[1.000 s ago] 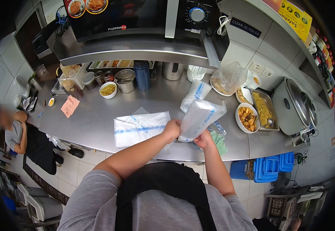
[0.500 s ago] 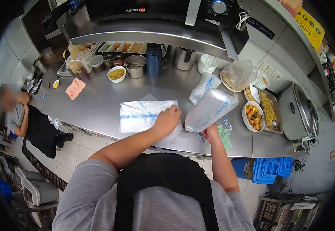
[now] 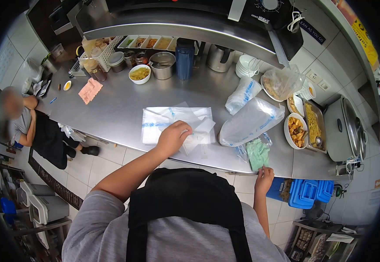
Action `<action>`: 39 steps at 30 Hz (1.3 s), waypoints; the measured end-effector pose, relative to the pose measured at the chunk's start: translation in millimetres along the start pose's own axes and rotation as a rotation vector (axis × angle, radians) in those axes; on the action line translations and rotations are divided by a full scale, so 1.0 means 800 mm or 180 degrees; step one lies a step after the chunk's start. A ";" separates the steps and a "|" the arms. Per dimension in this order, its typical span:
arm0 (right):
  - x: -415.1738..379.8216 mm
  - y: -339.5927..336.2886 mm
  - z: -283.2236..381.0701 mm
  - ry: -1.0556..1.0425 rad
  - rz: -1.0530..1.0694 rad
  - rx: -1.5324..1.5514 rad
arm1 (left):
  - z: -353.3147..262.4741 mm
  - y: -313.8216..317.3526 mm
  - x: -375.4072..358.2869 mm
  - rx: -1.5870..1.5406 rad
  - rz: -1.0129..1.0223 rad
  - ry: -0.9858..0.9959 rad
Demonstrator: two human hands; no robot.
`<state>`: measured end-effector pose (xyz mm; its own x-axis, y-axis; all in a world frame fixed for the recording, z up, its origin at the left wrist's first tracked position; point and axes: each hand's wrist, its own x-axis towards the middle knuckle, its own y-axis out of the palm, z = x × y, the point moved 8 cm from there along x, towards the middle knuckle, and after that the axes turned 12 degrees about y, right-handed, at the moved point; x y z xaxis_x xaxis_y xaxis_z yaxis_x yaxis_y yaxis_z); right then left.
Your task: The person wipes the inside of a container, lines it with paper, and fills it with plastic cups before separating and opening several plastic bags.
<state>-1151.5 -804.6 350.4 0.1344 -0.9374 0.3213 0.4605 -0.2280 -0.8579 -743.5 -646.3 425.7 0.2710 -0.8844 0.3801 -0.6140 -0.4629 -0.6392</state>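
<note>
A stack of thin white plastic sheets with blue print [image 3: 153, 126] lies flat on the steel counter. Over it, my left hand [image 3: 172, 137] is closed in a pinch on a thin translucent plastic sheet [image 3: 202, 126], whose folds rise beside the fingertips. At the counter's front edge, my right hand [image 3: 264, 180] pinches the near edge of a crumpled green cloth [image 3: 258, 153]. Between the hands stands a large clear plastic-wrapped package with blue print [image 3: 253, 121], which neither hand touches. Some crinkled clear plastic shows beside the cloth.
Behind the package lies a smaller wrapped one [image 3: 243, 95]. Right of it are a bowl of food [image 3: 295, 131], a metal tray of noodles [image 3: 315, 126] and a large cooker [image 3: 345, 126]. A pink cloth [image 3: 90, 91] lies left. A person [image 3: 28, 118] sits at far left.
My left hand has drawn left and nearer across the sheets, lifting thin plastic. My right hand has left the base of the large package and moved right and nearer, onto the green cloth.
</note>
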 end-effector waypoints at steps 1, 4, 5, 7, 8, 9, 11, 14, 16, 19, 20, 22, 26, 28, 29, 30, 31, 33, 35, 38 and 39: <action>0.004 -0.008 0.008 0.0001 0.0003 -0.0004 | -0.008 -0.010 0.003 -0.0210 0.0037 0.0027; 0.039 -0.062 0.064 0.0182 -0.0160 -0.0035 | -0.029 -0.034 0.011 -0.0713 0.0189 0.0093; 0.047 -0.087 0.100 -0.0028 -0.0269 0.0374 | -0.036 -0.038 0.013 -0.1025 0.0304 0.0113; 0.046 -0.132 0.174 -0.0589 -0.0301 0.0991 | -0.043 -0.043 0.015 -0.1435 0.0546 -0.0193; 0.038 -0.151 0.215 -0.0944 -0.0225 0.1198 | -0.056 -0.045 0.019 -0.1703 0.0757 -0.0205; 0.031 -0.164 0.259 -0.1210 0.0104 0.1482 | -0.069 -0.044 0.020 -0.1972 0.0974 -0.0221; 0.020 -0.176 0.334 -0.1534 0.0483 0.1846 | -0.091 -0.045 0.023 -0.1929 0.1157 -0.0015; 0.017 -0.162 0.369 -0.1887 0.0805 0.2108 | -0.116 -0.029 0.012 -0.2234 0.1919 -0.0215; 0.005 -0.147 0.374 -0.2190 0.1111 0.2288 | -0.110 -0.015 0.002 -0.3334 0.1729 -0.0336; 0.024 -0.100 0.324 -0.0290 0.1894 0.3360 | -0.114 -0.002 -0.016 -0.3838 0.1515 -0.0694; 0.034 -0.097 0.307 -0.0050 0.1926 0.4278 | -0.125 -0.004 -0.021 -0.2923 0.1605 0.0097; 0.045 -0.100 0.292 0.0194 0.1991 0.5180 | -0.131 0.000 -0.031 -0.1871 0.1374 0.0297; 0.039 -0.077 0.226 0.2157 0.1653 0.5850 | -0.095 0.014 -0.045 -0.1817 0.1288 -0.0545; 0.030 -0.065 0.198 0.2370 0.1588 0.5866 | -0.073 0.010 -0.043 -0.2492 0.0769 -0.0708; 0.024 -0.058 0.183 0.2358 0.1615 0.5867 | -0.063 0.001 -0.039 -0.3152 0.0265 -0.0843; 0.017 -0.051 0.167 0.2329 0.1633 0.5698 | -0.063 -0.018 -0.031 -0.3213 -0.0105 -0.0772; 0.009 -0.048 0.157 0.2296 0.1651 0.5531 | -0.063 -0.024 -0.026 -0.3199 -0.0125 -0.0766; -0.010 -0.044 0.143 0.2269 0.1652 0.4908 | -0.054 -0.038 -0.022 -0.3273 -0.0479 -0.0914; -0.013 -0.037 0.129 0.2260 0.1602 0.4286 | -0.052 -0.031 -0.019 -0.3180 -0.0347 -0.0883; -0.017 -0.024 0.111 0.2218 0.1878 0.4627 | -0.044 0.007 -0.026 -0.1952 0.0173 -0.0854; -0.017 -0.018 0.122 0.2201 0.2114 0.4943 | -0.030 0.027 -0.037 -0.1956 0.0194 -0.0843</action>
<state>-1074.5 -762.6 397.4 0.4542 -0.7805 -0.4296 0.8478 0.2305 0.4776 -782.3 -628.7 416.9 0.3471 -0.9290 0.1283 -0.9232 -0.3626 -0.1277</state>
